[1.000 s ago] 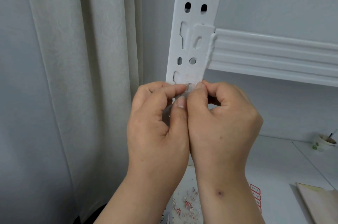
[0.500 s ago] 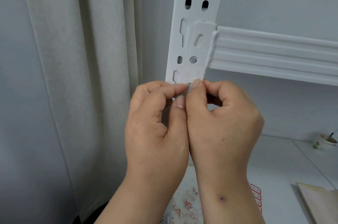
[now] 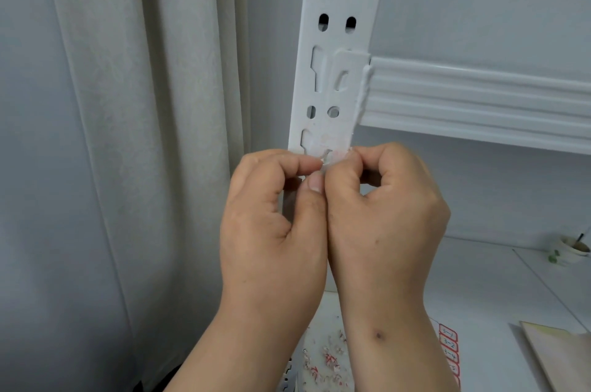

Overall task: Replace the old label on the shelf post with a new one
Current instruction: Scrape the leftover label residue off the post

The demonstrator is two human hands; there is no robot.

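The left hand (image 3: 271,231) and the right hand (image 3: 387,225) are raised side by side, thumbs pressed against each other, in front of the white perforated metal shelf post (image 3: 339,71). Both have their fingers curled, and forefinger and thumb tips meet on a small, thin, whitish scrap of old label (image 3: 331,161) at the post's face, just below a keyhole-shaped slot; the left hand pinches it from the left and the right hand from the right. The scrap looks ragged and translucent, and the painted metal just above it carries a dull, rough, faintly pink patch of residue (image 3: 323,140). The post is smooth and glossy elsewhere, punched with oval holes, round holes and long tapered slots. A white ribbed metal shelf beam (image 3: 479,100) hooks into the post on the right and runs off to the right edge. The hands hide the part of the post below the scrap. Left of the post hangs a pale grey-beige fabric curtain (image 3: 128,135) in soft vertical folds. Below the wrists, on a white shelf board (image 3: 479,279), lie many tiny white and red torn paper scraps (image 3: 326,356), and just right of the right wrist a sheet of small red-bordered labels (image 3: 449,347). Farther right are a light wooden board (image 3: 563,356) at the corner and a small white cup (image 3: 572,249) near the wall.
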